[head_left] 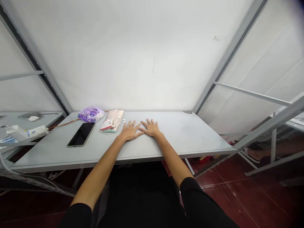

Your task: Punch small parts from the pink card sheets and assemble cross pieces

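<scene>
My left hand (129,131) and my right hand (150,128) lie flat, palms down, side by side on the grey table (190,136), fingers spread and holding nothing. Their thumbs nearly touch. Just left of my left hand sits a stack of flat packets (112,120). Further left lies a dark phone (81,134), screen up. A purple wipes pack (91,114) rests at the back by the wall.
A white wall stands behind the table, with grey metal frame posts (223,66) at both sides. A neighbouring table (14,122) on the left bears white boxes (26,132) and an orange cable (64,124). Red tiled floor (249,193) lies to the right.
</scene>
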### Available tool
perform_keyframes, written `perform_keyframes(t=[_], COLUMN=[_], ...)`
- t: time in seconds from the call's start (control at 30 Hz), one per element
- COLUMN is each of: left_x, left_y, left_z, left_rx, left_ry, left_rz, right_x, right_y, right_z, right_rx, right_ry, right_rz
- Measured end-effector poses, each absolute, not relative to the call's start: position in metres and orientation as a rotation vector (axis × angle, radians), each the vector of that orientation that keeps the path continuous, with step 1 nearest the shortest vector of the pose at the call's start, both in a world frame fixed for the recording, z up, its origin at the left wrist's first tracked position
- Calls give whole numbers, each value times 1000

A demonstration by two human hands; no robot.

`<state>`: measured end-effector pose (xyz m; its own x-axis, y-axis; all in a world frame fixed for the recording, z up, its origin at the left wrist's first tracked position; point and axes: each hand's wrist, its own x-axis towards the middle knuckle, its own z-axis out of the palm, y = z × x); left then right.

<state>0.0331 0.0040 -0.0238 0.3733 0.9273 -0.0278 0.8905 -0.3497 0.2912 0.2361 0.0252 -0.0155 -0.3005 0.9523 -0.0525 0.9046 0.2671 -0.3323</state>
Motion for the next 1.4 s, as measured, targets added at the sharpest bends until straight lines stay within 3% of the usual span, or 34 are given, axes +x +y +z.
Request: perform_keyframes(t=[0.1,0.2,0.3,0.37,0.53,0.8,0.93,1.07,1.17,1.4], left_x=[37,22,-17,-47,-81,-77,-37,23,48,44], left_y=[2,3,10,16,22,13,7,7,10,11], left_z=[-19,-8,1,1,-13,1,17,19,9,-10], left_rx=[2386,2401,2169,1964,1832,1695,1885,2211,2245,2124], left_ry=[1614,1635,1991,2227,2241,2150,1882,1431,1398,1378], left_rz=[314,650,1191,1309,949,1248,1298,1069,962,1106], right_x=[235,235,235,235,236,232,223,216,216,219], right_y=[23,22,22,22,23,28,34,38,38,39], right_z=[-14,-13,-14,-14,-13,-15,-12,-9,-9,-13], right_rx=[-1758,-1762,-1758,-1745,-1751,-1598,-1171,-932,-895,-885], right_ry=[-2381,-2365,-2353,-2358,-2332,-2086,-1612,-1123,-973,-947], right_rz=[435,398,403,420,428,426,859,1382,1506,1496])
